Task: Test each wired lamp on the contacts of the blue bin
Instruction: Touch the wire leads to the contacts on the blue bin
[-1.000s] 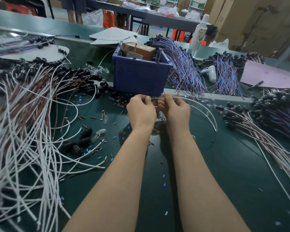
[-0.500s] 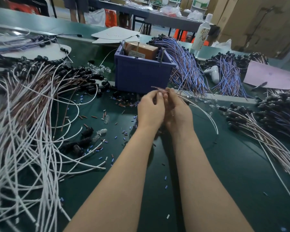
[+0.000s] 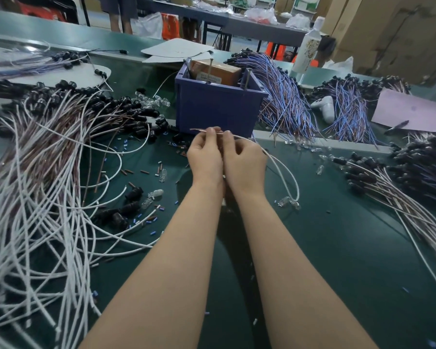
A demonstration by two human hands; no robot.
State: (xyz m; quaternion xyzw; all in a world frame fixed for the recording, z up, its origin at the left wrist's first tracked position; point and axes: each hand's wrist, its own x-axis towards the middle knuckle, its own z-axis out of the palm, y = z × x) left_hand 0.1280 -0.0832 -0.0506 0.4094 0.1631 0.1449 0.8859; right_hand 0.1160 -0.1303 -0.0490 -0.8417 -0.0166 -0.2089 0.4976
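Pinching the stripped ends of one wired lamp point(image 3: 282, 172), the left hand point(image 3: 204, 157) and right hand point(image 3: 244, 159) were held side by side over the green table point(image 3: 337, 248). The lamp's white lead looped toward 4 o'clock, its bulb point(image 3: 286, 202) lying on the table. The blue bin point(image 3: 219, 107) stood at 12 o'clock of the hands, with the wire ends below its rim contacts point(image 3: 247, 76). Loose white leads point(image 3: 48, 222) lay heaped at 9 o'clock.

Light dim, cool, diffuse; soft dark shadow on table point(image 3: 350, 260) in front of blue bin point(image 3: 219, 107). Wires point(image 3: 35, 197) left of bin blurred; edges bowed, wide-angle; bkgd soft
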